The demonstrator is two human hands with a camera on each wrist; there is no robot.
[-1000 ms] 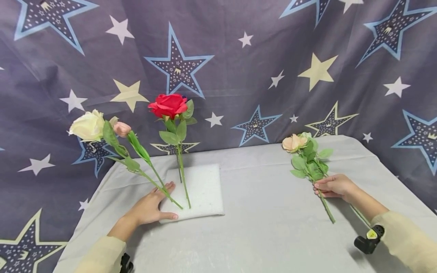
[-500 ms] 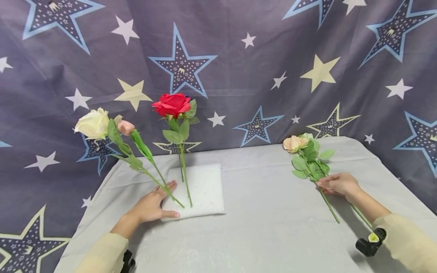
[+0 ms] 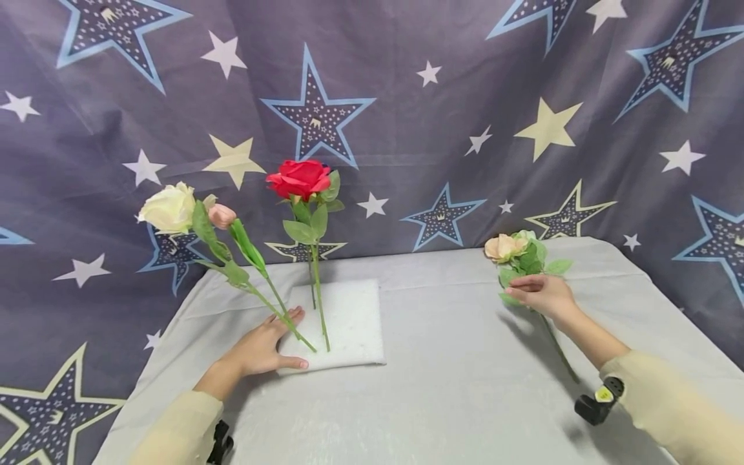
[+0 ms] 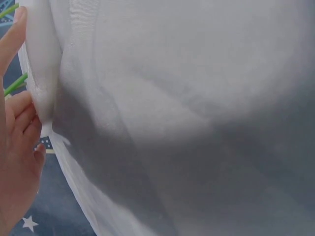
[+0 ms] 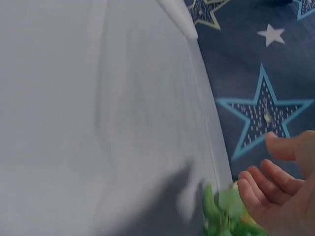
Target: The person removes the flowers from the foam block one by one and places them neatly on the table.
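In the head view my left hand (image 3: pixel 256 352) rests spread on the left side of a white foam block (image 3: pixel 354 329), its thumb along the near edge. Several artificial stems stand in the foam: a red rose (image 3: pixel 299 179) upright, and a cream rose (image 3: pixel 168 208) and a pink bud (image 3: pixel 221 216) leaning left over the hand. Another flower is mostly hidden behind the red rose. My right hand (image 3: pixel 543 296) hovers over the lying peach rose (image 3: pixel 504 248) and a pale green flower (image 3: pixel 526 236), covering part of their leaves. In the right wrist view its thumb and fingers stand apart, holding nothing.
A pale grey cloth covers the table (image 3: pixel 442 387). Behind it hangs a dark curtain (image 3: pixel 389 129) printed with stars. One long stem (image 3: pixel 560 349) runs from beneath the right hand toward the near right. The leaning flowers reach out past the foam's left edge.
My right hand has let go of the stems and moved up and left, over the leaves near the blooms. My left hand stays on the foam. The head view has shifted slightly.
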